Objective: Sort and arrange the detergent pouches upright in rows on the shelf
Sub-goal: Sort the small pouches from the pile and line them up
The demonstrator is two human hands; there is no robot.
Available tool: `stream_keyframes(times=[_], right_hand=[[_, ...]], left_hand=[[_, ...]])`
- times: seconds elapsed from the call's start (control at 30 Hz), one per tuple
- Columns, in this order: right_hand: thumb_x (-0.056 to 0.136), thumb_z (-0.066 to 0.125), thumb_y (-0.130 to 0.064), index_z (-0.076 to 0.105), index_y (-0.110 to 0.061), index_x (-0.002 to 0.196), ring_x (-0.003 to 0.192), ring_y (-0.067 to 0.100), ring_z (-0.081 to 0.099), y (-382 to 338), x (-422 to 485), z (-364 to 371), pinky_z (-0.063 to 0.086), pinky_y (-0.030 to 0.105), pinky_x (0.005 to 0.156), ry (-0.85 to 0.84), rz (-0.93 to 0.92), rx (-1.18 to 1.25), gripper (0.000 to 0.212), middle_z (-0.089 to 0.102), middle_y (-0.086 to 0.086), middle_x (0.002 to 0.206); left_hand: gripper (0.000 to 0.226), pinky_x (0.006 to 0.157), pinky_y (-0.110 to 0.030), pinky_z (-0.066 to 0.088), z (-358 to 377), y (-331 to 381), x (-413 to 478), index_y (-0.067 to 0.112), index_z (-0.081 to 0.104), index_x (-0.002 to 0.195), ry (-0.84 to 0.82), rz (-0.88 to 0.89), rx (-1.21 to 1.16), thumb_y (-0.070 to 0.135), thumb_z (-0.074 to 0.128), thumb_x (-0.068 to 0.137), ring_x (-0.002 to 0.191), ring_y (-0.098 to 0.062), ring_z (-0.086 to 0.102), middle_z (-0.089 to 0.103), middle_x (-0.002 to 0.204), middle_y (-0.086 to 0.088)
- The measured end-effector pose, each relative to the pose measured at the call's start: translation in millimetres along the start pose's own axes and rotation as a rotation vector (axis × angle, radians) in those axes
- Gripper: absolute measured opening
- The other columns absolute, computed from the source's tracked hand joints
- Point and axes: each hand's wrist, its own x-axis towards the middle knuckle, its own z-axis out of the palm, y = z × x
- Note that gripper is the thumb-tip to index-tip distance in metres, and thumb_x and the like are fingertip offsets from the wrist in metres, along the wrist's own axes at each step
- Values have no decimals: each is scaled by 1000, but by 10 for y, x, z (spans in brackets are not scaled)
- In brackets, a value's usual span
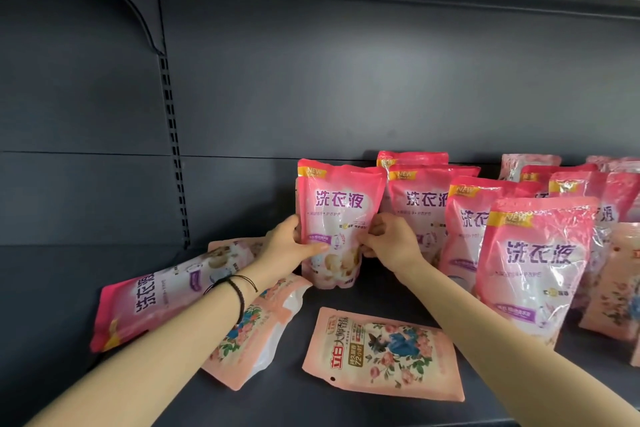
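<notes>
Dark matte metal shelf (pixel 277 406): glossy pink pouch (pixel 341 215) held upright mid-shelf, crinkled side edges pinched by left hand (pixel 287 250) and right hand (pixel 391 243), both grips closed on it; base seemingly seated.

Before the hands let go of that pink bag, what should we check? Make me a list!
1. Both hands grip the held pink pouch: the left hand and right hand hold its sides. Ok.
2. It stands upright. Ok.
3. Its base sits flat on the shelf. Cannot tell; the base is close to the tilted floral pouch.
4. It stands beside the upright pink pouches. Ok.
5. No pouches lie down: the lying pink pouch, the tilted floral pouch and the flat floral pouch are not upright. Not ok.
</notes>
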Motion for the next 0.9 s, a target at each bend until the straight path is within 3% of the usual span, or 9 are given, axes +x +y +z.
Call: stream_keyframes(times=[0.13,0.23,0.37,0.43,0.5,0.57,0.63,0.77,0.9], right_hand=[[88,66,-9,58,-2,90,78,27,65,-8,8,-3,57,43,70,63,-105,-199,10,66,12,86],[92,60,-10,55,-5,93,82,26,64,3,0,-13,54,37,70,67,-129,-276,8,65,10,90],[94,57,-16,57,-3,101,85,27,64,-70,-11,-97,55,37,74,0,-122,-402,15,66,11,95],[93,57,-19,57,-5,92,75,26,64,-160,-25,-213,56,38,67,-105,-86,-561,15,65,11,86],[92,59,-23,52,-9,79,64,23,62,-274,-84,-345,53,32,57,-292,-42,-772,20,61,7,75],[92,60,-28,49,-13,74,66,23,63,-388,-187,-442,56,34,64,-475,-29,-990,25,59,3,70],[91,60,-32,51,-12,72,69,24,62,-488,-306,-495,57,39,77,-557,-54,-1148,29,58,2,67],[91,60,-33,62,-7,93,82,23,63,-642,-616,-637,56,38,79,-566,-125,-1204,27,64,3,86],[91,59,-38,65,-9,111,98,25,64,-695,-902,-769,55,42,87,-637,-151,-1191,36,67,5,107]], left_hand=[[45,86,-37,57,50,23,-29,24,54,117,10,14,-26,19,77,78,102,-15,66,68,111,3],[45,86,-32,56,101,36,-47,22,54,118,5,24,-23,23,76,79,105,-14,64,66,113,4],[39,72,-15,48,54,96,-59,23,53,116,-42,46,158,30,73,82,102,-11,62,64,113,6],[34,66,-15,46,-35,183,-97,19,55,113,-69,41,347,36,68,86,91,-9,61,66,112,2],[33,61,-22,46,-150,313,-183,22,56,103,-76,110,735,51,56,89,82,-10,60,65,99,4],[37,61,-27,44,-255,440,-309,27,53,89,-44,295,1141,62,41,89,78,-14,61,61,82,9],[39,62,-29,40,-347,561,-448,28,45,77,-58,483,1298,63,36,89,74,-15,59,54,70,11],[39,62,-32,27,-410,685,-762,25,48,75,-141,653,1409,60,33,87,72,-18,48,50,67,7],[48,66,-31,32,-376,715,-1101,28,59,88,-205,636,1365,65,30,83,78,-14,55,60,77,9]])
